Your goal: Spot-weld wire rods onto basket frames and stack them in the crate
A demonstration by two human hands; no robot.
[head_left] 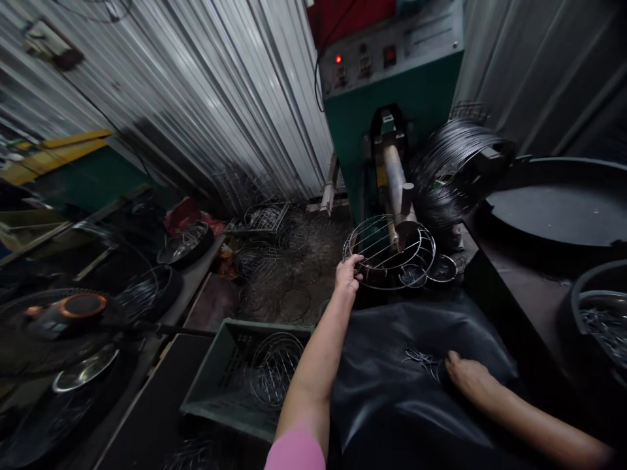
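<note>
My left hand point(349, 274) is closed on the near left rim of a round wire basket point(386, 251). The basket sits tilted around the metal electrode arm of a green machine point(392, 85). Over my lap lies a black apron point(392, 365), with a small pile of short wire pieces point(422, 358) on it. Beside that pile, to its right, my right hand point(467, 377) rests low with its fingers curled together. What its fingertips hold, if anything, I cannot make out.
A green crate point(210, 391) holding wire baskets point(277, 369) stands to my left. A coil of wire point(455, 170) sits right of the machine. Large dark pans point(553, 209) and a bowl of metal pieces point(607, 320) are at the right. A fan point(68, 313) stands far left.
</note>
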